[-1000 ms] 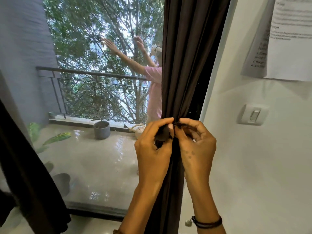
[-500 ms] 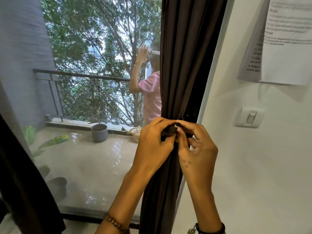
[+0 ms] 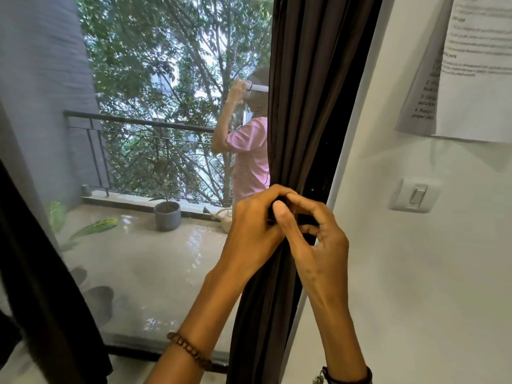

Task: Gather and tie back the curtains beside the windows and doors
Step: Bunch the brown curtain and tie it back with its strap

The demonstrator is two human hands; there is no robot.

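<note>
A dark brown curtain (image 3: 310, 92) hangs gathered into a narrow bundle at the right edge of the glass door. My left hand (image 3: 253, 228) and my right hand (image 3: 313, 239) meet at its waist, both pinching a dark tie-back (image 3: 278, 204) wrapped around the bundle. My right thumb presses over the tie where the left fingers curl round it. Most of the tie is hidden by my fingers. A second dark curtain (image 3: 36, 286) hangs at the far left.
A white wall (image 3: 415, 286) with a light switch (image 3: 415, 195) and a taped paper notice (image 3: 476, 65) is on the right. Through the glass I see a balcony with a railing (image 3: 133, 120), a grey plant pot (image 3: 167, 216) and a person in a pink shirt (image 3: 249, 159).
My right thumb has slid over the tie and across my left fingers. Both hands stay at the curtain's waist. The person outside lowered one arm and holds a hand by the head.
</note>
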